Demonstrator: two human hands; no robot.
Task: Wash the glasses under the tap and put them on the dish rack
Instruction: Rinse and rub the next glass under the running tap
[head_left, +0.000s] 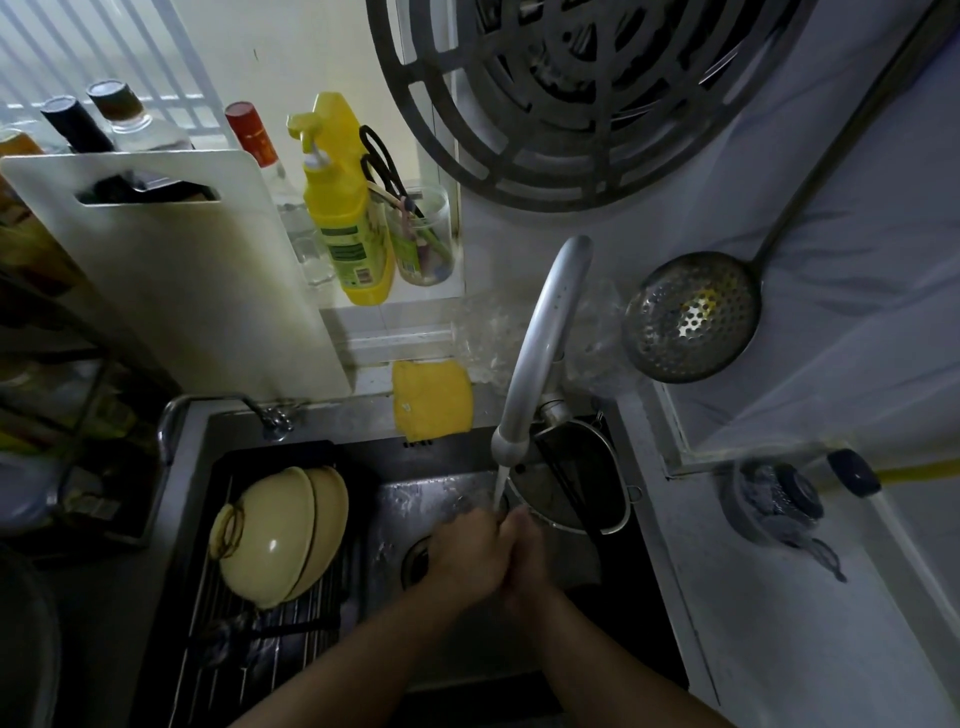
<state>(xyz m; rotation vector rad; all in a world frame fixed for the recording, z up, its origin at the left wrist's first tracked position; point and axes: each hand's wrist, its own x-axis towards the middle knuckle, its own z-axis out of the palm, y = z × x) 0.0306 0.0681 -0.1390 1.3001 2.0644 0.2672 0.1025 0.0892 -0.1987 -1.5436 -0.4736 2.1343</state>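
My left hand (467, 551) and my right hand (530, 558) are pressed together over the sink (447, 493), left fingers wrapped over the right hand. Water (500, 488) runs from the curved grey tap (540, 338) onto them. I see no glass between the hands. The dish rack (291, 649) sits in the left part of the sink, with two cream bowls (280, 535) leaning on it. A clear, glass-like object (234, 634) lies on the rack below the bowls; its shape is unclear. Blurry clear items (488, 332) stand behind the tap.
A metal strainer (571, 483) sits in the sink's right corner. A yellow cloth (431, 397) hangs over the back rim. A white cutting board (182, 270), a yellow soap bottle (343, 218) and a skimmer ladle (691, 317) stand along the back wall.
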